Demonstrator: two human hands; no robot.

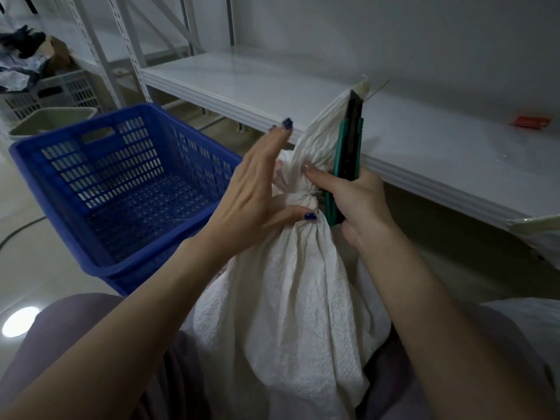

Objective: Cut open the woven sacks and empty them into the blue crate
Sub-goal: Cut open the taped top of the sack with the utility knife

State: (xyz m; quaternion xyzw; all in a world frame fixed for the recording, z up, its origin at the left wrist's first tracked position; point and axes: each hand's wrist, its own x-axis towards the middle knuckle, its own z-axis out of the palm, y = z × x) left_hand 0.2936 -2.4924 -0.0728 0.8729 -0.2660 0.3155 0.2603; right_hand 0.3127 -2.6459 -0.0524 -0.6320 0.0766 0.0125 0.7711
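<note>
Tied sack ready for the knife, crate waiting on its left.

The white woven sack stands upright between the knees, its long axis vertical, with the empty blue crate just beside it on the left. The left grip rests flat-fingered against the neck. The right grip clasps the green knife, pointing up, just right of the knot.

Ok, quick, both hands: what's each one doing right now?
Left hand: open, fingers straight, touching the neck of the sack.
Right hand: closed, gripping the utility knife.
</note>
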